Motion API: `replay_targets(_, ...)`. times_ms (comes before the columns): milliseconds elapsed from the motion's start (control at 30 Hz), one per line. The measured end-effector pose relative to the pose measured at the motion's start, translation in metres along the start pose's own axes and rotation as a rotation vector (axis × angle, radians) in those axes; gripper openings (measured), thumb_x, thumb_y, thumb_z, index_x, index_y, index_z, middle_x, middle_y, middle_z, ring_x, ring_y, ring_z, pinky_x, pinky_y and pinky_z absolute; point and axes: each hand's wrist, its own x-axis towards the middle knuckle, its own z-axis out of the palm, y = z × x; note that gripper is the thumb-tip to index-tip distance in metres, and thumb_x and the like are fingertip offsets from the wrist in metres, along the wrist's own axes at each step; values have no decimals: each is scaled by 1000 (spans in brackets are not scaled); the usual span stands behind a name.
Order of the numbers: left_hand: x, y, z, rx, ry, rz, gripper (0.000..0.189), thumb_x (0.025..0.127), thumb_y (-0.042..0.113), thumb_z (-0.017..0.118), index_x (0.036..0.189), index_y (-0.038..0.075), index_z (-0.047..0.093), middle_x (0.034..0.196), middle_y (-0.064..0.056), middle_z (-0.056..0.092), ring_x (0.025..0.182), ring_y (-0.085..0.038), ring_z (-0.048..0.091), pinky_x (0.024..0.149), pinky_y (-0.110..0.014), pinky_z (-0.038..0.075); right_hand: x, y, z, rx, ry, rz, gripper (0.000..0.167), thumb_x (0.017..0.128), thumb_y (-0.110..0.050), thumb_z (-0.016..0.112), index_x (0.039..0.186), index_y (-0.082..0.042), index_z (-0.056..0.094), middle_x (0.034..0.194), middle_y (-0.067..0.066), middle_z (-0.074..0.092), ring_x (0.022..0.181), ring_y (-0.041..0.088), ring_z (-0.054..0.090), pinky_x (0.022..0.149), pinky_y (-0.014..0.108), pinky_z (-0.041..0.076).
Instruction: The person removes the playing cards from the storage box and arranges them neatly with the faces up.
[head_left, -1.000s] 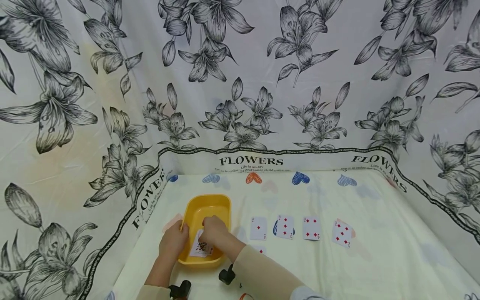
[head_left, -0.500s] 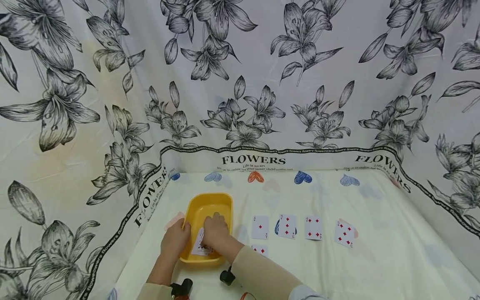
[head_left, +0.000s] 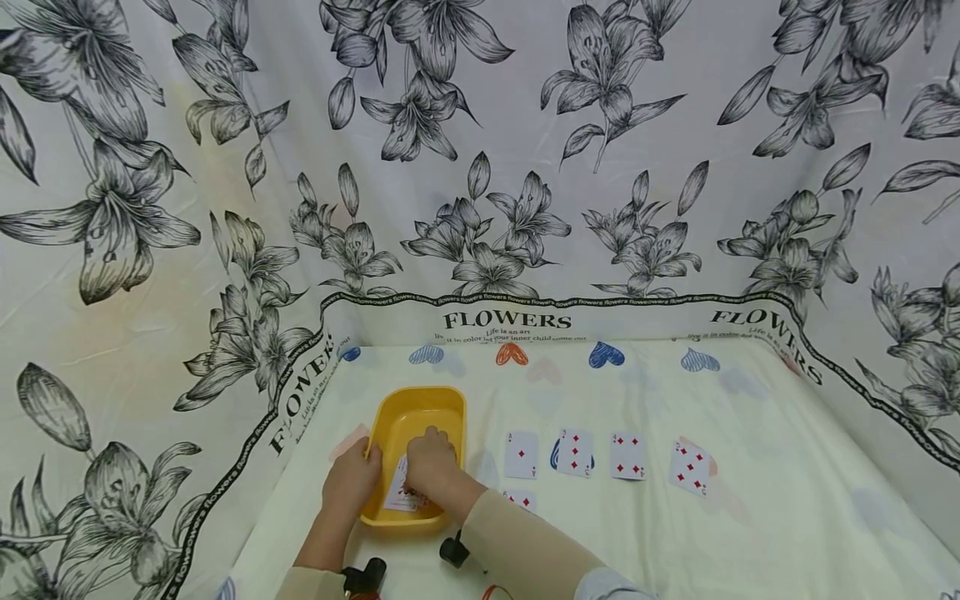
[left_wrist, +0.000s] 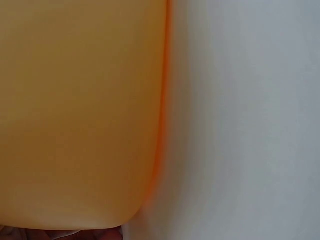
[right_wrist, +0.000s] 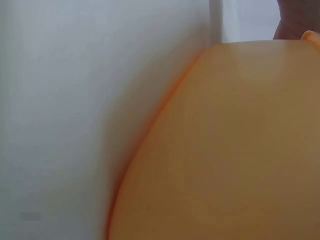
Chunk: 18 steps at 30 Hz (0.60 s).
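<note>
A yellow plastic tray [head_left: 418, 408] lies on the bed-like cloth surface in the head view. My left hand [head_left: 351, 477] grips its left rim. Inside the tray, toward its near end, are playing cards [head_left: 399, 490], partly covered by my right hand [head_left: 437, 463]. The right fingers are curled down at the cards and seem to pinch one; the fingertips are hidden behind the hand. Both wrist views are mostly filled by the tray's outer wall [left_wrist: 80, 125], and a bit of hand shows at the top of the right wrist view.
Right of the tray, face-up diamond cards lie in a row: an ace [head_left: 521, 455], a three [head_left: 575, 452], a four [head_left: 627, 456] and a tilted five [head_left: 689, 467]. Another diamond card [head_left: 520, 498] lies below the ace, partly behind the right sleeve. A flowered curtain [head_left: 495, 225] surrounds the surface.
My right hand has shifted slightly over the cards in the tray, and less of the picture card shows. The left hand stays on the rim. The head view has shifted slightly.
</note>
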Motion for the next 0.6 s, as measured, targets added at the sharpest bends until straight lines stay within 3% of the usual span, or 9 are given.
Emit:
replay_targets(300,0,0,1,-7,-4,-15,41,104,27,44,123,-3,63,94,-13,61,73,-25,53,62,-38,42,2,4,2,43,32,8,49,67,-34,97,101,-11,70,96,5,53,89,22,48,79,35,48)
replay_targets(467,1,-1,1,-3,-17,-27,44,104,28,43,128,-5,61,98,-15,64,74,-25,55,64,-39,45,0,5,-3,100,56,4,36,75,-26,91,99,-11,69,94,4,56,87,21,51,79,34,48)
replay_targets(600,1,-1,1,-11,-20,-22,44,104,27,43,128,-5,61,99,-16,64,75,-25,55,64,-40,46,2,9,-6,236,66,-6,26,78,-17,88,96,-12,71,91,0,61,81,16,56,74,29,51)
